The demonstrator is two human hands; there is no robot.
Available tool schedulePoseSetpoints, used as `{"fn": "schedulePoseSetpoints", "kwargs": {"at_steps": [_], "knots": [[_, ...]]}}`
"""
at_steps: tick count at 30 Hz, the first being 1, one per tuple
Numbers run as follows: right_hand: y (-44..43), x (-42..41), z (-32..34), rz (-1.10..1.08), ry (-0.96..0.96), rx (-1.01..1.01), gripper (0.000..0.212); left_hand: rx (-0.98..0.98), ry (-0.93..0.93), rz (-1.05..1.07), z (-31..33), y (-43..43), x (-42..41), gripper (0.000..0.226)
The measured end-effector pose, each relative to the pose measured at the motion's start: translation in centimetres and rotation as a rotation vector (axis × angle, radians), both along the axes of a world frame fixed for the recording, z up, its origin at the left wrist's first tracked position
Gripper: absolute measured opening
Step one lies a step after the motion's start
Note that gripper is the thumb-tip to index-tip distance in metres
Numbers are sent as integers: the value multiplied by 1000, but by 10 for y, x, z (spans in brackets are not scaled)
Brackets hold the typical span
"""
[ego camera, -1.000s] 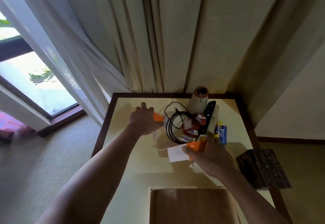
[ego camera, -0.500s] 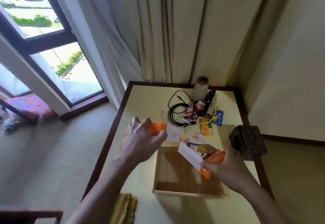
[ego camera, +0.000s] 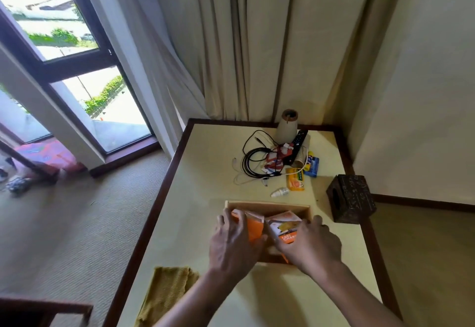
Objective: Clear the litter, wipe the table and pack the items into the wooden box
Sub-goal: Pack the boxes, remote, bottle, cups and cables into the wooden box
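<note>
A shallow wooden box lies on the cream table. My left hand grips an orange carton inside the box's left half. My right hand grips an orange-and-white carton inside its right half. Both cartons lean against each other. Further back lie black cables, a red-and-white wrapper, a black remote, an orange sachet, a blue packet and a small white bottle. My hands hide the box's near part.
A yellow-brown cloth lies at the table's near left corner. A dark carved tissue box stands at the right edge. A beige vase stands at the back by the curtains. A dark chair rail shows at lower left.
Both hands carried the orange cartons from the back pile toward me and lowered them into the wooden box. The view rose and pulled back.
</note>
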State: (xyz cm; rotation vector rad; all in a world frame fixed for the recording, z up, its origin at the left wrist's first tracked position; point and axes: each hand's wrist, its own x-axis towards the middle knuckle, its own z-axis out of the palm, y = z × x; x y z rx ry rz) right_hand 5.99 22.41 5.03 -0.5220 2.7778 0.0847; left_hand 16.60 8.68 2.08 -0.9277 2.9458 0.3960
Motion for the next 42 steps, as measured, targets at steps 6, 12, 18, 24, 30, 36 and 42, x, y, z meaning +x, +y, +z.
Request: {"fn": "schedulePoseSetpoints", "kwargs": {"at_steps": [6, 12, 18, 24, 30, 36, 42], "knots": [[-6, 14, -28, -20, 12, -3, 86, -76, -214, -39, -24, 4, -7, 83], [-7, 13, -40, -74, -97, -35, 95, -249, -405, -278, -37, -8, -17, 61], [-8, -1, -45, -89, -277, -90, 83, -190, -297, -530, -41, -25, -32, 50], [-8, -7, -59, -56, -262, -80, 48, -110, -402, -680, -60, -36, -45, 83], [-11, -11, -71, -59, -268, -103, 40, -147, -369, -673, -66, -55, -45, 93], [-13, -14, -89, -146, -475, -383, 60, -225, -416, -596, -68, -47, -51, 94], [-12, -26, -103, -227, -463, -576, 46, -192, -451, -561, -63, -41, -52, 90]]}}
